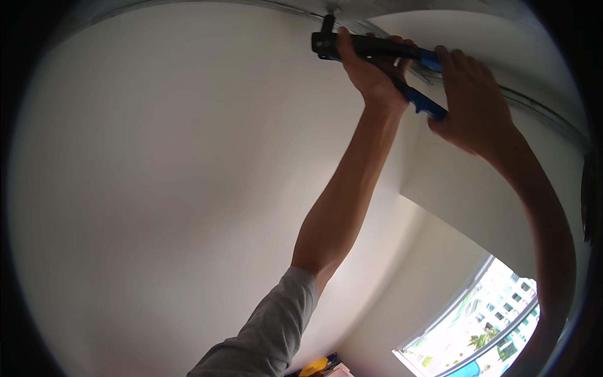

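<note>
Overhead, a hand riveter (pixel 326 45) with a black body and blue grips is raised against the ceiling edge. Its short nose points up at a metal channel (pixel 289 9), but I cannot tell whether the tip touches it. My left hand (pixel 374 78) is closed around the black body just behind the head, thumb up along its side. At the handle end, my right hand (pixel 477 100) has its fingers over the upper blue grip and its thumb by the lower one. The two handles stand spread apart.
A pale wall (pixel 157 188) fills the left and middle. The metal channel continues along the ceiling edge to the right. A bright window (pixel 477 327) is at lower right, with buildings outside. Low at the bottom lies a yellow item (pixel 314 366) beside other things, partly cut off.
</note>
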### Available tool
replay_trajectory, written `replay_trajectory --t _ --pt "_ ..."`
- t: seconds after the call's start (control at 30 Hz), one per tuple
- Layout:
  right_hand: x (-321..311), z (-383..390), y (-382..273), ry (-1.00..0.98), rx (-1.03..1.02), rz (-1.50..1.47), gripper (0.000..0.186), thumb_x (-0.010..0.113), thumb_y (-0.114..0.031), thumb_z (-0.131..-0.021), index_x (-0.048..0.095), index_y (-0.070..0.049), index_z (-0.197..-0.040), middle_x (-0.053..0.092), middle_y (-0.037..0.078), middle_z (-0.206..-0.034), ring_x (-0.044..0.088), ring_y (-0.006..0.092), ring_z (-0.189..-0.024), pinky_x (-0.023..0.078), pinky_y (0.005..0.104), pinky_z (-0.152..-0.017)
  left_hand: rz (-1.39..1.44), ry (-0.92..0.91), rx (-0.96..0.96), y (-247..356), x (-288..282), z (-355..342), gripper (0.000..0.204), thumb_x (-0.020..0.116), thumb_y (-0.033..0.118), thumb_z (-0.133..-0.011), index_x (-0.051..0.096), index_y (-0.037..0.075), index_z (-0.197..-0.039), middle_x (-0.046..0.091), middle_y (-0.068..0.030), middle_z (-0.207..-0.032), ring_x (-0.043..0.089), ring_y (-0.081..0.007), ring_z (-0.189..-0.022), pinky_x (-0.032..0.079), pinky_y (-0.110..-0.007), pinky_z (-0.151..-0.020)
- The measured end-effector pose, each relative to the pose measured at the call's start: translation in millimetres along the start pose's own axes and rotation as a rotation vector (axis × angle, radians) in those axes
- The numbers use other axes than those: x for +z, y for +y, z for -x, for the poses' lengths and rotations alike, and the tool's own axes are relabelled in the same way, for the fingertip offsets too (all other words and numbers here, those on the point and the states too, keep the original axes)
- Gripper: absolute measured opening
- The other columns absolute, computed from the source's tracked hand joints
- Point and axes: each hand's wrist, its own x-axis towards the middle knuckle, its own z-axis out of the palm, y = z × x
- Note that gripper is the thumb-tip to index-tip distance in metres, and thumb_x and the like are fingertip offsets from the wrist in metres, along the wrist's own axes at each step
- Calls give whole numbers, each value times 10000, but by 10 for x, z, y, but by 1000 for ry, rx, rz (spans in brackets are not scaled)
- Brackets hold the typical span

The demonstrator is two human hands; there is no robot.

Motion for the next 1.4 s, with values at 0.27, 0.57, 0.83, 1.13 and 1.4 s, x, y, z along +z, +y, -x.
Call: replay_trajectory --t 0.27,0.57,0.83,1.13,1.4 --pt "76 -229 76 41 -44 -135 423 797 -157 -827 565 -31 -1158 685 182 -1000 685 379 -976 543 469 -904 -101 113 35 -47 -42 -153 764 447 769 -942 445 51 -1203 556 -72 -662 603 -225 -564 558 -400 -599" --pt "-45 -311 181 9 46 -195 372 597 -412 -1025 624 -42 -1038 700 187 -858 709 325 -920 543 482 -803 -138 -325 -171 259 -277 215 855 586 691 -879 433 46 -1419 489 -235 -1409 459 -380 -1396 352 -571 -1190" --pt "10 -403 193 42 87 -130 456 580 -484 -1021 655 -34 -1010 684 178 -800 699 347 -827 555 470 -777 -47 -402 -276 319 -227 258 786 622 620 -916 411 82 -1449 490 -171 -1413 446 -327 -1397 334 -602 -1175" --pt "-16 -476 229 13 132 -220 509 567 -517 -1020 677 -28 -929 679 156 -750 696 339 -750 540 467 -735 -48 -137 -265 262 37 46 467 605 510 -947 556 85 -1135 686 -155 -1003 669 -299 -888 543 -468 -850" --pt "-193 -269 106 186 39 -209 535 652 -496 -966 652 14 -1128 700 201 -1009 707 323 -917 548 441 -839 104 -89 -176 84 82 -51 481 615 521 -909 564 50 -992 626 -126 -868 632 -303 -837 535 -463 -847"
